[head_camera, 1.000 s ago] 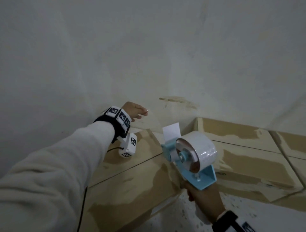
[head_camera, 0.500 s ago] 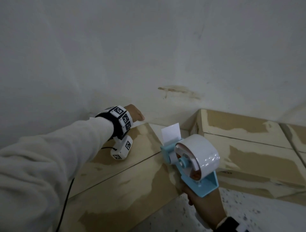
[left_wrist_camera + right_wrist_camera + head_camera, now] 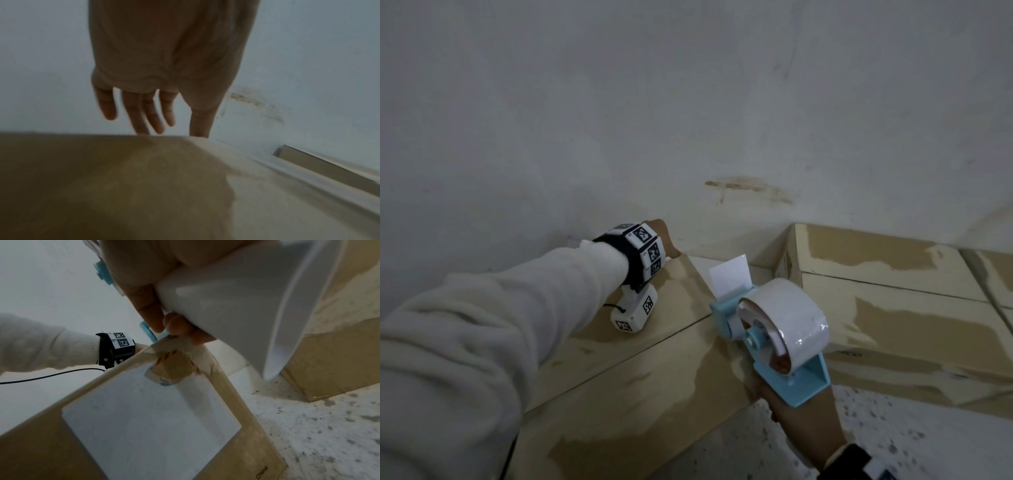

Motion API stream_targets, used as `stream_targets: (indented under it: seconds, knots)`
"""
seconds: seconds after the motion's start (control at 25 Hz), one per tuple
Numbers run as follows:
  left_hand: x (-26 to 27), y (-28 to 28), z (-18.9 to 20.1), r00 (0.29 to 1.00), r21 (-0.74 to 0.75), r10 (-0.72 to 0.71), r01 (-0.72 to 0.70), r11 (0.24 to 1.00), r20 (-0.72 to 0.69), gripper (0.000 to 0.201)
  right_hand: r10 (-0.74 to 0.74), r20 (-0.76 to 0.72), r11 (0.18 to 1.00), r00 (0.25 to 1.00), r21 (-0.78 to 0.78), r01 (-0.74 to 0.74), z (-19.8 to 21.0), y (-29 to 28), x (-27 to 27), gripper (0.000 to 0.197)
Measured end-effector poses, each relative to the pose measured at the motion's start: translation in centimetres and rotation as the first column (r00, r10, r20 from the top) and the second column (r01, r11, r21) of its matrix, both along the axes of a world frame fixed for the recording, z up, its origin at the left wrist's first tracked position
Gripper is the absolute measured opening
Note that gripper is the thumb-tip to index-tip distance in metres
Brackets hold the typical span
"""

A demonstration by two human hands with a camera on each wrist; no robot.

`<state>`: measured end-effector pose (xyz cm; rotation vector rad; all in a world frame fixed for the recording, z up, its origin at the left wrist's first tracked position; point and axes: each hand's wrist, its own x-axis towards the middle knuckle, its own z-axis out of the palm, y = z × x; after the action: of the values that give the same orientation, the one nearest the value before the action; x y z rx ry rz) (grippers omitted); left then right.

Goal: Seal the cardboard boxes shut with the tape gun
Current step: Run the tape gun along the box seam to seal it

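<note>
A pale, greyish-white wall [image 3: 688,102] fills most of the head view, its surface dull and faintly smudged. A brownish streaky stain [image 3: 748,188] marks it low down; the left wrist view shows the same stain [image 3: 255,104] with a drip running from it. The floor [image 3: 893,431] is light terrazzo, speckled with dark flecks, and shows again in the right wrist view [image 3: 318,426]. The light is dim, flat and cool, with only soft shadows
</note>
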<state>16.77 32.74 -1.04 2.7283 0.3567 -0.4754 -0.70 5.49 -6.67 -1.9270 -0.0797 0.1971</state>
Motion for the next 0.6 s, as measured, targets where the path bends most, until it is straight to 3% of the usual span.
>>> stream_targets:
  seconds: [0.08, 0.16, 0.28, 0.32, 0.4, 0.48, 0.6]
  knots:
    - [0.1, -0.7, 0.0, 0.999, -0.103, 0.019, -0.015, 0.995, 0.040, 0.031, -0.010, 0.006, 0.999, 1.000, 0.031, 0.010, -0.4, -0.1, 0.1, 0.024]
    - [-1.1, -1.3, 0.9, 0.998, -0.184, 0.007, 0.005, 0.983, 0.066, 0.029, -0.112, 0.022, 0.989, 0.993, 0.100, 0.109, -1.4, 0.0, 0.2, 0.041]
    - [-3.5, -1.4, 1.6, 0.997, -0.241, -0.080, 0.080, 0.967, 0.010, 0.037, -0.139, -0.026, 0.978, 0.990, 0.150, 0.142, -1.7, 0.4, 0.4, 0.048]
    - [-4.6, -1.6, 1.5, 0.987, -0.207, -0.158, 0.149, 0.967, -0.026, 0.045, -0.128, -0.028, 0.978, 0.991, 0.161, 0.131, -1.5, 0.3, 0.5, 0.042]
    - [-6.8, -2.3, 0.9, 0.950, 0.002, -0.286, 0.289, 0.957, -0.124, 0.064, -0.112, -0.009, 0.981, 0.994, 0.161, 0.112, -0.9, 0.4, 0.7, 0.030]
    - [-7.8, -2.9, 0.5, 0.941, 0.172, -0.293, 0.321, 0.931, -0.170, 0.077, -0.093, -0.013, 0.984, 0.996, 0.152, 0.093, -0.5, 0.4, 0.7, 0.025]
    - [-7.5, -3.0, 0.2, 0.949, 0.198, -0.261, 0.293, 0.935, -0.175, 0.081, -0.039, -0.005, 0.990, 0.999, 0.132, 0.039, 0.5, 0.3, 0.6, 0.022]
